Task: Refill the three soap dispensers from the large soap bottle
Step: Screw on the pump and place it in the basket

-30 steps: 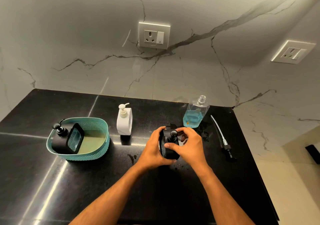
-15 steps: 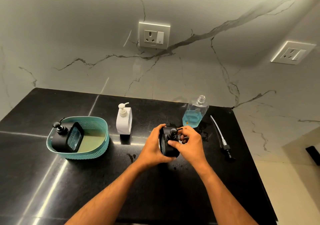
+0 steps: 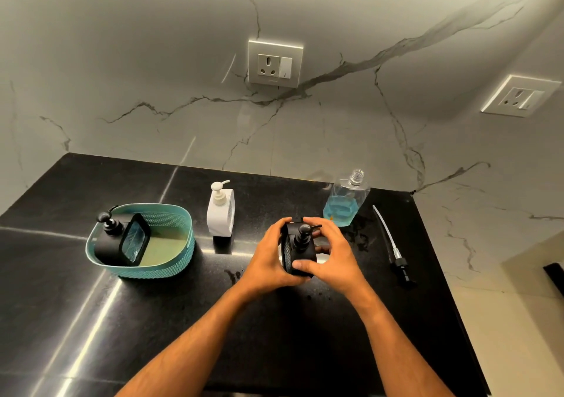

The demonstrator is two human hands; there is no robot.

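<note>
— So, what did you have between your hands at that moment?

— You held the black dispenser (image 3: pixel 297 251) upright over the middle of the black countertop (image 3: pixel 305 351). Your left hand (image 3: pixel 268 257) wrapped its near side, fingers curled round the body. Your right hand (image 3: pixel 331 256) cupped it from the other side, thumb pressed on the lower front, fingers arched beside the pump head.

— Could you see soap in it?

— No, its body was opaque from there, so I could not tell how full it was.

— And the large soap bottle?

— You had the clear bottle (image 3: pixel 346 202) standing just behind your right hand, near the wall, cap off, with blue liquid filling roughly its lower half. Its pump with the long tube (image 3: pixel 392 245) lay flat on the counter to the right, apart from the bottle.

— The other dispensers?

— The white dispenser (image 3: pixel 221 212) stood upright to the left of your hands, pump on, contents hidden. Farther left, the teal basket (image 3: pixel 171 262) held a second black dispenser (image 3: pixel 117 241), tilted against the basket's left wall, pump on; its window face showed only reflections. Small wet spots (image 3: pixel 232 274) sat on the counter near your left wrist.

— And the wall?

— You faced marble with one socket (image 3: pixel 274 63) above and another socket (image 3: pixel 522 96) on the right.
</note>
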